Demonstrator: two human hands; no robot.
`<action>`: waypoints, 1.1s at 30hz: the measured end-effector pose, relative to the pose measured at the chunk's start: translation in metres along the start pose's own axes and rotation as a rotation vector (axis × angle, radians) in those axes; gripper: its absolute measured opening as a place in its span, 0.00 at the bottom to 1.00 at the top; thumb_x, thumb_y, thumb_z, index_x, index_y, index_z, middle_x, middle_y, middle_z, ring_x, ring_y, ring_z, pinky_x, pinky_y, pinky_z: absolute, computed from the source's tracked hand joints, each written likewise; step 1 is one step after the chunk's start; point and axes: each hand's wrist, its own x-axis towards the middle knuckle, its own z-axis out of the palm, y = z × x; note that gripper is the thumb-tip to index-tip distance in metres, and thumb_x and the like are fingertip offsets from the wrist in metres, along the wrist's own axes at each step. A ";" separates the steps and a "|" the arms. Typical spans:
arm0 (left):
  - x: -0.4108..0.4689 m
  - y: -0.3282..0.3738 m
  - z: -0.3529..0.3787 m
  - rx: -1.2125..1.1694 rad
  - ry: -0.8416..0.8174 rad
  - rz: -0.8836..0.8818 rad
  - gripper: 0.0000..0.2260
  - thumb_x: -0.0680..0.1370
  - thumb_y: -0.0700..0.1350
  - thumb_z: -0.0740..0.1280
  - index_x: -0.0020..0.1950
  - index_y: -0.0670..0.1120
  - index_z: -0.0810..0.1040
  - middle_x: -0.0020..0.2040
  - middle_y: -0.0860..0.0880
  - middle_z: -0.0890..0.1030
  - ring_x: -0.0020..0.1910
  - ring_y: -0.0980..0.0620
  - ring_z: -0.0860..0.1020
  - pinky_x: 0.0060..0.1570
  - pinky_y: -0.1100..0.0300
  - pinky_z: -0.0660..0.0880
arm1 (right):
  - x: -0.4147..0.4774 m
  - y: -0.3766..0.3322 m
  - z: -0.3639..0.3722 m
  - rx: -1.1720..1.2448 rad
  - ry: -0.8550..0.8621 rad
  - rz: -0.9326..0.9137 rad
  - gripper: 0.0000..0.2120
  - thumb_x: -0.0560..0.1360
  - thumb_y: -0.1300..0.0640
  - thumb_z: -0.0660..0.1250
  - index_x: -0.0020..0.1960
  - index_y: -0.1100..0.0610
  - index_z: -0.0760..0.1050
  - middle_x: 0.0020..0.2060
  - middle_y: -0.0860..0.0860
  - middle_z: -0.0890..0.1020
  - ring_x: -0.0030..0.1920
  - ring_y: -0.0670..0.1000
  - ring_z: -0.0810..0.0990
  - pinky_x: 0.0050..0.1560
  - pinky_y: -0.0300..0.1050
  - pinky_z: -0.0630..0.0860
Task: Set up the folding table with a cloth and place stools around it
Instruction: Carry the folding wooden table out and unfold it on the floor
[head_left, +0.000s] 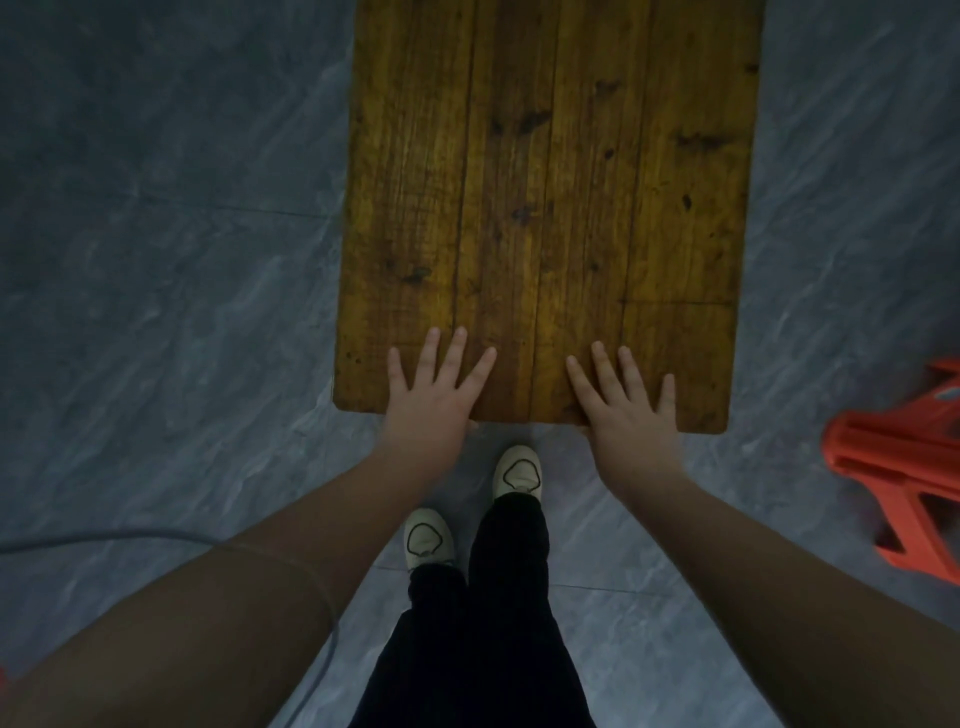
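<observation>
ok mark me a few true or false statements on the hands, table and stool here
1. The left hand and right hand lie flat, fingers spread, on the near end of the wooden table. True.
2. A cloth covers the table. False: bare planks show.
3. A red stool is on the floor to the person's right. True.
4. The left hand holds a stool. False: it rests open on the table.
5. A grey cable lies on the floor at the left. True.

Single head-worn wide-angle camera looks steeply down from close above; table (545, 208) toward 12 o'clock, stool (904, 493) at 4 o'clock.
</observation>
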 end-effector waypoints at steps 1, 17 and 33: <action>0.001 0.000 0.000 -0.007 0.002 -0.004 0.40 0.80 0.59 0.62 0.80 0.57 0.35 0.82 0.45 0.39 0.79 0.38 0.38 0.72 0.28 0.46 | 0.000 0.001 0.000 0.000 -0.002 -0.003 0.44 0.79 0.51 0.64 0.80 0.44 0.34 0.80 0.50 0.40 0.79 0.57 0.38 0.73 0.74 0.48; -0.007 0.004 -0.018 -0.201 -0.116 -0.045 0.37 0.80 0.54 0.66 0.81 0.59 0.46 0.82 0.50 0.44 0.80 0.43 0.42 0.76 0.35 0.45 | -0.014 -0.004 -0.020 0.165 -0.090 0.016 0.35 0.81 0.50 0.58 0.81 0.44 0.40 0.81 0.49 0.43 0.80 0.56 0.42 0.76 0.65 0.51; -0.152 0.011 -0.247 -0.334 0.142 -0.205 0.27 0.82 0.55 0.57 0.80 0.50 0.57 0.80 0.45 0.61 0.78 0.42 0.58 0.75 0.42 0.58 | -0.153 0.001 -0.256 0.337 0.163 0.039 0.29 0.80 0.45 0.55 0.79 0.51 0.58 0.78 0.54 0.62 0.79 0.58 0.56 0.75 0.60 0.59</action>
